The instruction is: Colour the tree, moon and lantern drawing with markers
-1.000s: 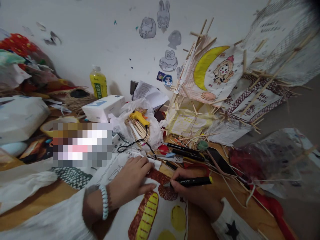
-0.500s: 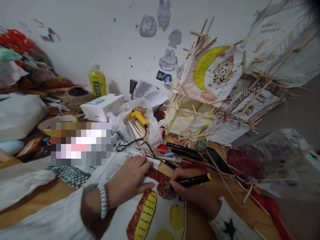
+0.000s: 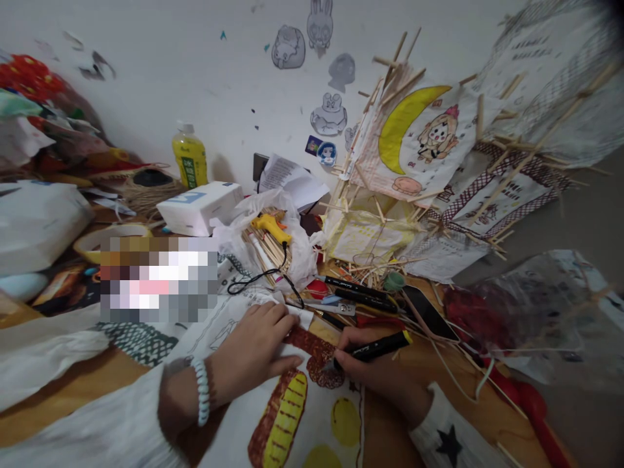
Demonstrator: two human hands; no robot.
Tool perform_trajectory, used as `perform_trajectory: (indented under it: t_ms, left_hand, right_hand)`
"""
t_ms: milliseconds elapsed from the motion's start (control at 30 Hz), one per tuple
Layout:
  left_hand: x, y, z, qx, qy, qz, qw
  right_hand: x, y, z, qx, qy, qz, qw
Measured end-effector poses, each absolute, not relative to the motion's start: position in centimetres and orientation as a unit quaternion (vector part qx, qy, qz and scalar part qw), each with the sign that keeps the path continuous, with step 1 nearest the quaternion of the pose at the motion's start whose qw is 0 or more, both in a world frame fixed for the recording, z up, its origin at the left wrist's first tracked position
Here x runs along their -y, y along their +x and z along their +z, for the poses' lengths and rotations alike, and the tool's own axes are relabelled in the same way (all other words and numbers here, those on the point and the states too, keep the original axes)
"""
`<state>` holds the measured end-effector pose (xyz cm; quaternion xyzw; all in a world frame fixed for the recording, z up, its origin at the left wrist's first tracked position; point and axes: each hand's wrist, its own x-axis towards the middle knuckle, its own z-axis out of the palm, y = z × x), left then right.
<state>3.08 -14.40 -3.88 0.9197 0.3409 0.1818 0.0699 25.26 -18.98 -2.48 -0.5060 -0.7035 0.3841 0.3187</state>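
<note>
A white sheet (image 3: 234,429) with a drawing lies in front of me, showing a brown and yellow striped shape (image 3: 287,416), a brown strip with a scalloped patch (image 3: 325,374) and yellow rounds (image 3: 344,419). My left hand (image 3: 258,348) rests flat on the sheet, fingers stretched out and holding nothing. In my right hand (image 3: 363,367) is a black marker pen (image 3: 377,346) with a yellow end. Its tip meets the brown scalloped patch, at the sheet's right side.
Several markers (image 3: 363,296) and a phone (image 3: 431,315) lie beyond my right hand. A yellow glue gun (image 3: 272,227) sits on a bag of sticks. Stick-framed paper lanterns (image 3: 414,136) stand at the back right; a tissue box (image 3: 199,208) and bottle (image 3: 189,156) stand back left.
The marker tip has shifted very slightly on the brown patch, with my right hand moving a little along. My left hand stays in place.
</note>
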Motion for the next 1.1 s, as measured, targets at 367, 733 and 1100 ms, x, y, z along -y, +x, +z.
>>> perform_trajectory:
  t_ms: [367, 733, 1100]
  left_hand:
    - [14.47, 3.03, -3.84, -0.343, 0.920, 0.174, 0.075]
    - [14.38, 3.05, -4.04, -0.336, 0.919, 0.197, 0.062]
    - [14.41, 3.15, -3.69, -0.343, 0.919, 0.180, 0.073]
  right_hand:
    - [19.10, 25.22, -2.27, 0.696, -0.502, 0.405, 0.315]
    - [19.17, 25.28, -2.39, 0.708, -0.493, 0.402, 0.307]
    - [19.10, 25.30, -2.49, 0.709, -0.505, 0.387, 0.303]
